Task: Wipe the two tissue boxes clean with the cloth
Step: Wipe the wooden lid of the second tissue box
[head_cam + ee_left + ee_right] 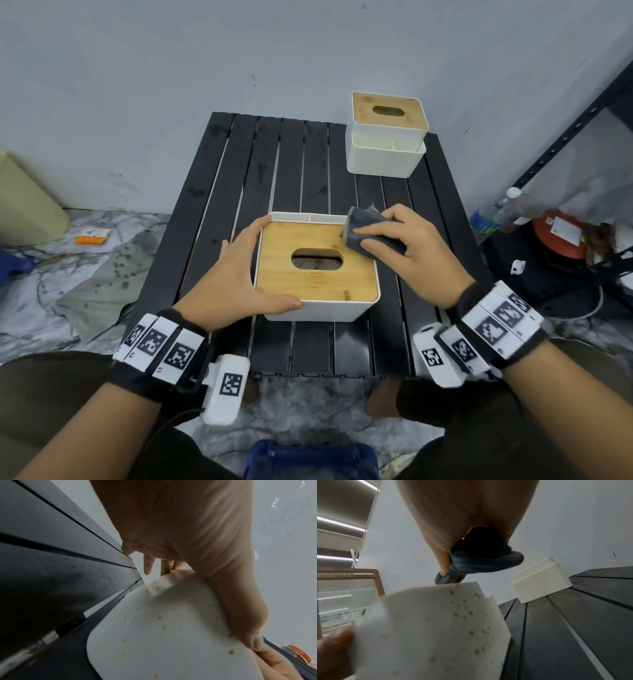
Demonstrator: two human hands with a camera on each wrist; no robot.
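- Where the slatted black table [219, 192] stands against the pale wall [171, 68], it carries both tissue boxes, well apart from each other.
- The near tissue box [317, 267] sits at the middle of the table; it is white with a wooden lid and an oval slot, and a narrow white compartment runs along its far side. From the wrist views, brownish specks dot its white walls [436, 628].
- The far tissue box [387, 137] stands at the table's far right corner, close to the wall, the same white body and wooden lid, untouched by either hand.
- The left hand [233, 274] steadies the near box at its left side: the fingers lie straight and together along the left edge, and the thumb is spread away from them, pressing flat on the near wall.
- The right hand [414, 253] holds a dark grey cloth [370, 228] on the far right corner of the wooden lid; its fingers are curled over the folded cloth, with the thumb at the cloth's far side.
- On the floor at right lie a plastic bottle [496, 212] and a red round object [558, 236]; at left lies a small orange packet [92, 236].
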